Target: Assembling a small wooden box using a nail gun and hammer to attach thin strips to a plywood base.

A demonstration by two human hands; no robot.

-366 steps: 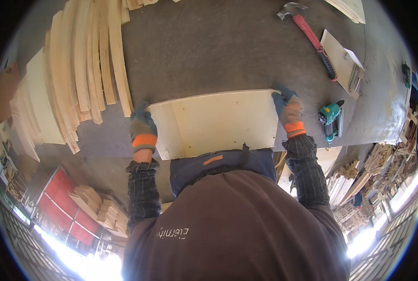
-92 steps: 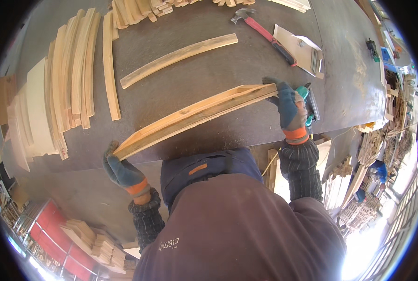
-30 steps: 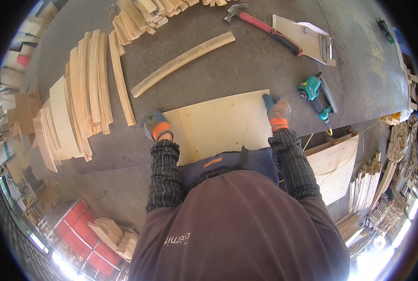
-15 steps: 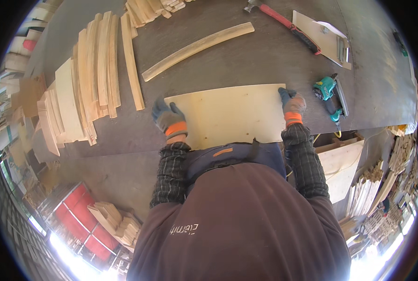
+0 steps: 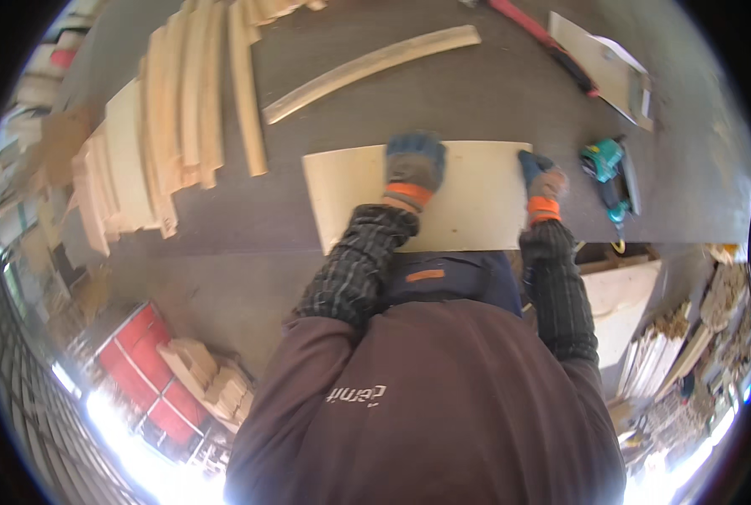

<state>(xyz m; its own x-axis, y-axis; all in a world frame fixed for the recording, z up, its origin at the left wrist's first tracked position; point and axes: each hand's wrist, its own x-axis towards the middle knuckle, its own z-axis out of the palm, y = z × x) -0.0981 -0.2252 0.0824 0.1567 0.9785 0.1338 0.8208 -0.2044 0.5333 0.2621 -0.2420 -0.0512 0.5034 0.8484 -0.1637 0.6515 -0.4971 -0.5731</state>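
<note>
A pale rectangular plywood panel [image 5: 347,189] lies near the table's front edge, against my waist. My gloved left hand [image 5: 415,162] is at the panel's far edge, left of its right half, with fingers closed over that edge; their tips are hidden. At the panel's right end, my gloved right hand [image 5: 545,178] grips the side edge. Both gloves are grey and blue with orange cuffs. A green air nailer [image 5: 603,164] rests on the table to the right of my right hand.
Several wooden strips [image 5: 186,93] lie side by side at the left. One long strip [image 5: 371,69] sits beyond the panel. A red-handled hammer [image 5: 552,46] and a thin board [image 5: 599,67] are at the far right. Beside me on the right, a wooden box [image 5: 620,290] stands below the table.
My left hand has left the panel's left end and moved right to its far edge. My right hand stays at the right end. The view has shifted slightly.
</note>
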